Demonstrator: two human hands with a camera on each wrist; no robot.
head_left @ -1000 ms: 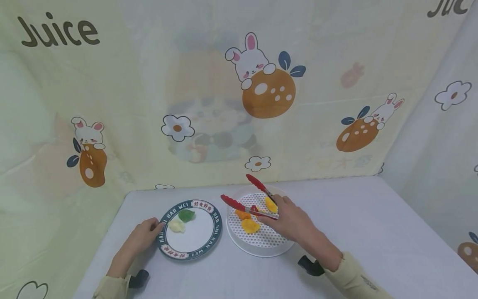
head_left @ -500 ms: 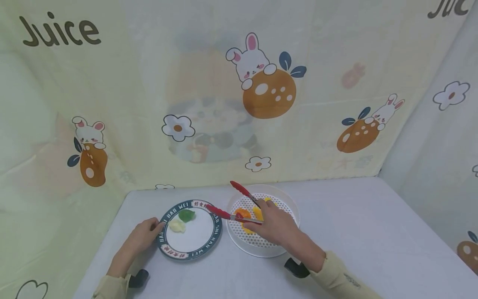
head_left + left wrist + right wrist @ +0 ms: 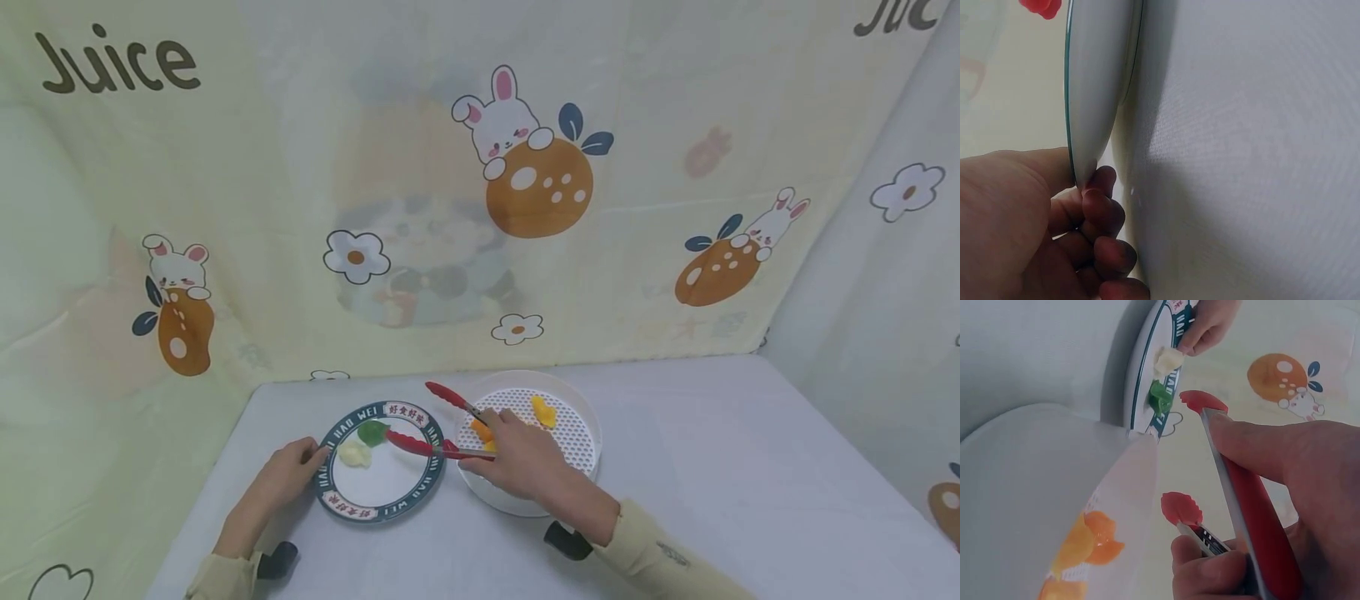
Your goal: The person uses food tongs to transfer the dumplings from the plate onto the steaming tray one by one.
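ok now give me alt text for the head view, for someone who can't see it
A person's right hand holds spread red-tipped tongs while the left hand grips a dark-rimmed plate bearing a green piece and a pale piece. Beside it, a white perforated tray holds yellow and orange pieces.

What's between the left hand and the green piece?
The pale piece, lying on the plate right beside the green piece; the right wrist view shows it.
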